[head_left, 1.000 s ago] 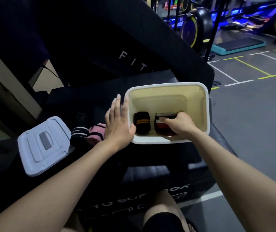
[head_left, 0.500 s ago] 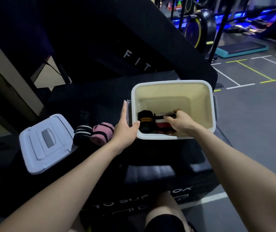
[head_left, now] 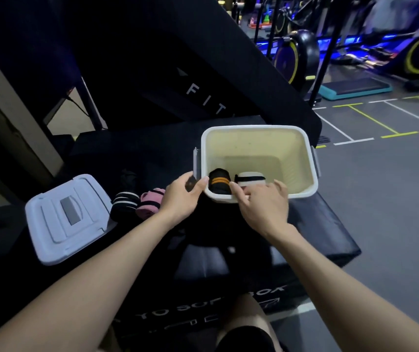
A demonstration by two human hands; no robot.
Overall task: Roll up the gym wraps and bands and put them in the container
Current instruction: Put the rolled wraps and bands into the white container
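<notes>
Left hand [head_left: 181,195] grips container [head_left: 302,158] rim, right hand [head_left: 261,203] fingers loose, empty above near edge; pink roll [head_left: 150,205] & striped roll [head_left: 123,203] left of container could unroll if grabbed loosely.

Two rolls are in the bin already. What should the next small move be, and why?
Probably the left hand should leave the container's rim and take the pink roll right beside it. That roll and the striped roll lie outside, and the right hand is empty near the front rim.
</notes>
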